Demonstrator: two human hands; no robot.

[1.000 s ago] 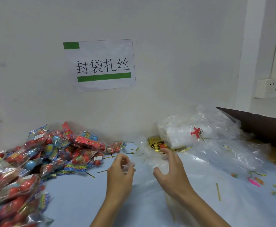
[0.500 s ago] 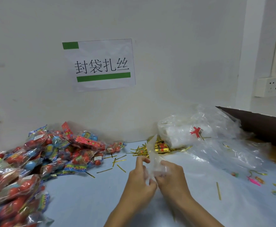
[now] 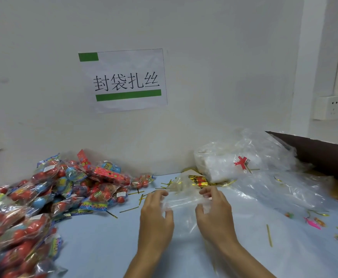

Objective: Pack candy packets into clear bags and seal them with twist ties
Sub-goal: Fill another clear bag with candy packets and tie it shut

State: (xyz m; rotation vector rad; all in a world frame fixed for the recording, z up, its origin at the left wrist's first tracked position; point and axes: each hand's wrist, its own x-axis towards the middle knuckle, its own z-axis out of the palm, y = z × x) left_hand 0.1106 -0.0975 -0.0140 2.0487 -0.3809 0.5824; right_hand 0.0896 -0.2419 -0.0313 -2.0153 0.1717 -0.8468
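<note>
Pulling apart now, the left hand (image 3: 156,213) and the right hand (image 3: 216,213) stand clearly separated, where half a second ago they were pressed knuckle to knuckle over a bunched bit of film. Each hand pinches one side of the mouth of a clear bag (image 3: 182,199) between thumb and curled fingers, and the film is stretched flat between them, just in front of the bundle of gold twist ties (image 3: 199,181). The bag hangs down toward the person and over the blue table (image 3: 96,243); it looks empty, though the film is too faint to be sure. That spread suggests the mouth has been rubbed open, so the opening step seems about done and filling comes next. The heap of candy packets (image 3: 49,197) lies well to the left of the twist ties, untouched, so one hand will have to let go and reach across while the other keeps the mouth open. Loose gold ties (image 3: 129,209) lie scattered between the candy heap and the bundle, near enough for sealing. The stock of spare bags (image 3: 244,163) sits just right of the bundle.
</note>
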